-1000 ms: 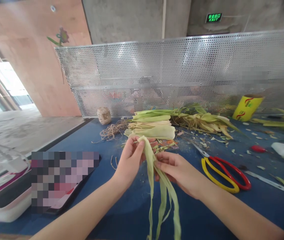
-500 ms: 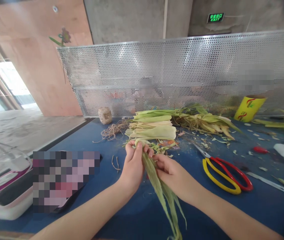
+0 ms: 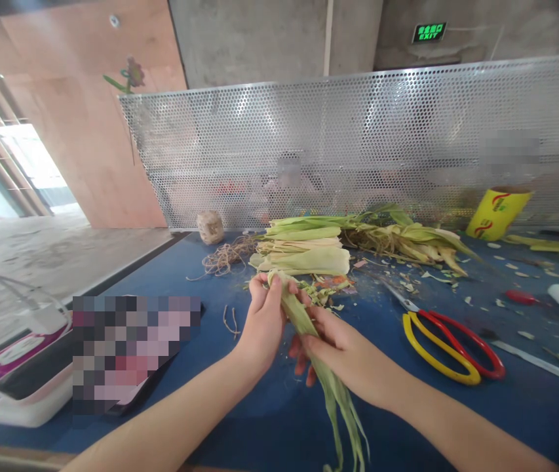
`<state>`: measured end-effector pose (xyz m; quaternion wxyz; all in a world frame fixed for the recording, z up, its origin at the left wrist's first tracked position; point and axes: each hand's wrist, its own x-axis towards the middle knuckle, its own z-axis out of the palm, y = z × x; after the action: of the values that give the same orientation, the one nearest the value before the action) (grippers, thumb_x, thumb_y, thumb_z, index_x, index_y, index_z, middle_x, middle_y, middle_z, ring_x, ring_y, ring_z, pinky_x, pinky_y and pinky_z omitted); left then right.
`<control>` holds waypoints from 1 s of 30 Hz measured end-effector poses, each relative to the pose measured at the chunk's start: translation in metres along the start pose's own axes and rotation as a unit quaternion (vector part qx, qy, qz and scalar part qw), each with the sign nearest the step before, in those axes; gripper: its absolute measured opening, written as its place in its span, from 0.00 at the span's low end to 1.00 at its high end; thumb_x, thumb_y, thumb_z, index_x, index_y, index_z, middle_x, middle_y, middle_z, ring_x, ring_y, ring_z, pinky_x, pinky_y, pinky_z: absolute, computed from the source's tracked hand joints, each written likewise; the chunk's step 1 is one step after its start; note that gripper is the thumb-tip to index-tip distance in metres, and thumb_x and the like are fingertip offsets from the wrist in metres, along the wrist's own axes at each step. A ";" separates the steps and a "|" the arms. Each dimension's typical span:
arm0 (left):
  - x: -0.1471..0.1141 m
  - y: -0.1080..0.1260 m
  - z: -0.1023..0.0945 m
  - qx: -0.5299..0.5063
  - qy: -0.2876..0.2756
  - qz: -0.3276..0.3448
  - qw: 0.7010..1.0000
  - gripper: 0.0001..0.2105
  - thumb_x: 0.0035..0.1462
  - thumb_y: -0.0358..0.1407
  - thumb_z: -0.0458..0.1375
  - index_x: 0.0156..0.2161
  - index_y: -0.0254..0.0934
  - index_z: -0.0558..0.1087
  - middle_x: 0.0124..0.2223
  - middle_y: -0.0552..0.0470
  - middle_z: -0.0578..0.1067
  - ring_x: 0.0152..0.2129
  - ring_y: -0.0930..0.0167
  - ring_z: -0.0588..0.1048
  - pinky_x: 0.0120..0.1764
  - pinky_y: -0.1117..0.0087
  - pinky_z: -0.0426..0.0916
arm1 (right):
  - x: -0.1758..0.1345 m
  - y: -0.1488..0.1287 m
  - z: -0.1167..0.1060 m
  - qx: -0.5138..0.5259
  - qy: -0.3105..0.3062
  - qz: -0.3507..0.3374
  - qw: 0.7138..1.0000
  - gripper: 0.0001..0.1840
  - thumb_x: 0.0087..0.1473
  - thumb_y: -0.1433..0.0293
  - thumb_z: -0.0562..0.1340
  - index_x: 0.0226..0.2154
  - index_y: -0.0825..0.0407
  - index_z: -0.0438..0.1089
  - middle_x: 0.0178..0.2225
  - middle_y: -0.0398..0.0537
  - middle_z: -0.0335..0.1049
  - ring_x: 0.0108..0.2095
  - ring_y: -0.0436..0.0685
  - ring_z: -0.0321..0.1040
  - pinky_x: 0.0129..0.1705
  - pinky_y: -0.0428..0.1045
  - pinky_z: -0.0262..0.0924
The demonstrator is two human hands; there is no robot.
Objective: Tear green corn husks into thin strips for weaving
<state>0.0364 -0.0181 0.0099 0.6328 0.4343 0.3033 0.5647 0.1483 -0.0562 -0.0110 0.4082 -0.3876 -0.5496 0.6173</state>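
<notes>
A strip bundle of green corn husk (image 3: 299, 318) runs from my left hand down toward the table's near edge, its loose tails hanging apart. My left hand (image 3: 267, 305) pinches its pale folded top end between thumb and fingers. Lower along the same husk, my right hand (image 3: 331, 337) is closed round it with the thumb on top. Just beyond my hands lies a stack of flat corn husks (image 3: 303, 252), with small green scraps (image 3: 326, 292) in front of it. Scissors (image 3: 449, 347) with one yellow and one red handle lie to the right.
Twine (image 3: 227, 255) and a pale roll (image 3: 210, 227) lie at the back left of the blue table (image 3: 161, 269). A husk pile (image 3: 407, 242) and yellow tube (image 3: 498, 213) stand before the perforated metal panel (image 3: 210, 144). A blade (image 3: 537, 360) lies at right, a pixelated flat object (image 3: 136, 354) at left.
My right hand has slid down along the husk and now wraps it, drawing its strands closer together. My left hand keeps its pinch at the top. The view has shifted slightly.
</notes>
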 end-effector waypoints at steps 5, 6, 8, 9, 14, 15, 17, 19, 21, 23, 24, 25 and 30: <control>0.001 0.008 0.000 -0.030 -0.012 0.004 0.999 0.07 0.57 0.36 0.48 0.31 0.42 0.51 0.25 0.58 0.66 0.18 0.73 0.69 0.15 0.77 0.60 | -0.002 0.000 0.000 0.109 -0.036 0.066 0.991 0.16 0.48 0.59 0.59 0.33 0.53 0.58 0.21 0.38 0.61 0.19 0.49 0.64 0.21 0.47 0.60; 0.001 0.011 0.001 -0.043 -0.016 0.004 0.999 0.07 0.57 0.35 0.47 0.31 0.41 0.51 0.24 0.58 0.65 0.18 0.74 0.68 0.16 0.77 0.60 | -0.003 0.001 -0.001 0.116 -0.042 0.068 0.990 0.16 0.48 0.58 0.59 0.32 0.53 0.58 0.20 0.38 0.60 0.17 0.48 0.62 0.20 0.46 0.59; 0.001 0.016 0.001 -0.071 -0.015 -0.002 0.997 0.08 0.57 0.32 0.48 0.29 0.40 0.51 0.23 0.59 0.64 0.17 0.74 0.68 0.19 0.74 0.63 | -0.005 0.002 -0.003 0.132 -0.055 0.068 0.987 0.15 0.50 0.59 0.58 0.34 0.54 0.60 0.20 0.37 0.58 0.15 0.44 0.56 0.19 0.44 0.55; 0.002 0.018 0.001 -0.085 -0.012 -0.009 0.996 0.09 0.56 0.32 0.49 0.28 0.40 0.51 0.22 0.59 0.63 0.17 0.75 0.67 0.21 0.73 0.64 | -0.005 0.002 -0.003 0.143 -0.063 0.074 0.985 0.15 0.50 0.59 0.57 0.34 0.54 0.61 0.20 0.37 0.58 0.15 0.42 0.53 0.19 0.43 0.54; 0.008 0.023 -0.005 -0.148 -0.019 -0.017 0.989 0.08 0.54 0.29 0.51 0.27 0.38 0.55 0.24 0.57 0.62 0.16 0.77 0.62 0.21 0.75 0.61 | -0.007 -0.002 -0.005 0.173 -0.076 0.097 0.977 0.12 0.51 0.61 0.58 0.34 0.53 0.64 0.21 0.37 0.54 0.17 0.41 0.43 0.20 0.41 0.47; 0.009 0.024 -0.006 -0.157 -0.025 -0.017 0.987 0.08 0.55 0.29 0.51 0.27 0.38 0.56 0.24 0.57 0.63 0.16 0.77 0.62 0.20 0.75 0.61 | -0.007 -0.003 -0.005 0.180 -0.080 0.093 0.976 0.13 0.51 0.61 0.58 0.34 0.53 0.64 0.21 0.37 0.53 0.17 0.41 0.43 0.21 0.41 0.47; 0.010 0.025 -0.008 -0.168 -0.039 -0.020 0.985 0.08 0.55 0.29 0.50 0.27 0.38 0.56 0.23 0.57 0.62 0.16 0.77 0.62 0.20 0.76 0.59 | -0.006 -0.003 -0.006 0.203 -0.090 0.089 0.971 0.14 0.52 0.59 0.57 0.33 0.54 0.64 0.20 0.37 0.51 0.18 0.42 0.43 0.22 0.42 0.47; 0.011 0.027 -0.009 -0.172 -0.055 -0.016 0.983 0.08 0.56 0.29 0.49 0.26 0.38 0.56 0.23 0.57 0.62 0.16 0.78 0.62 0.20 0.77 0.59 | -0.004 -0.001 -0.006 0.222 -0.094 0.087 0.967 0.14 0.53 0.59 0.57 0.31 0.54 0.64 0.20 0.37 0.48 0.18 0.42 0.43 0.22 0.43 0.47; 0.012 0.032 -0.009 -0.170 -0.072 -0.013 0.983 0.09 0.57 0.30 0.48 0.26 0.38 0.57 0.22 0.57 0.62 0.16 0.78 0.62 0.20 0.77 0.59 | -0.004 0.001 -0.007 0.219 -0.084 0.076 0.969 0.13 0.53 0.61 0.57 0.28 0.55 0.63 0.19 0.36 0.46 0.17 0.42 0.42 0.22 0.43 0.47; 0.012 0.037 -0.010 -0.151 -0.088 -0.006 0.985 0.08 0.57 0.31 0.48 0.26 0.37 0.58 0.23 0.56 0.65 0.18 0.76 0.66 0.23 0.74 0.63 | -0.003 0.001 -0.008 0.212 -0.072 0.061 0.973 0.13 0.52 0.62 0.57 0.27 0.55 0.62 0.19 0.35 0.46 0.17 0.42 0.41 0.22 0.43 0.46; 0.013 0.041 -0.010 -0.132 -0.093 0.001 0.987 0.07 0.57 0.32 0.49 0.27 0.37 0.59 0.25 0.55 0.68 0.21 0.74 0.69 0.26 0.72 0.65 | -0.003 0.000 -0.008 0.211 -0.064 0.055 0.974 0.13 0.52 0.62 0.58 0.26 0.55 0.61 0.18 0.35 0.46 0.17 0.42 0.41 0.22 0.43 0.46; 0.013 0.044 -0.012 -0.109 -0.095 0.009 0.990 0.05 0.56 0.32 0.50 0.29 0.37 0.61 0.28 0.53 0.70 0.25 0.72 0.72 0.29 0.69 0.67 | -0.003 -0.002 -0.008 0.212 -0.054 0.046 0.975 0.13 0.52 0.62 0.58 0.26 0.55 0.61 0.18 0.35 0.46 0.17 0.42 0.41 0.21 0.43 0.45; 0.013 0.053 -0.022 0.093 -0.118 -0.035 0.988 0.14 0.46 0.33 0.61 0.40 0.37 0.68 0.46 0.44 0.72 0.41 0.64 0.72 0.44 0.63 0.65 | 0.005 -0.021 -0.010 0.246 0.026 -0.046 0.968 0.12 0.49 0.64 0.61 0.24 0.53 0.60 0.17 0.34 0.43 0.17 0.43 0.41 0.21 0.43 0.43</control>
<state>-0.0043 -0.0019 0.0489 0.6408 0.5438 0.2927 0.4561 0.1570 -0.0465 0.0085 0.5330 -0.2661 -0.3870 0.7038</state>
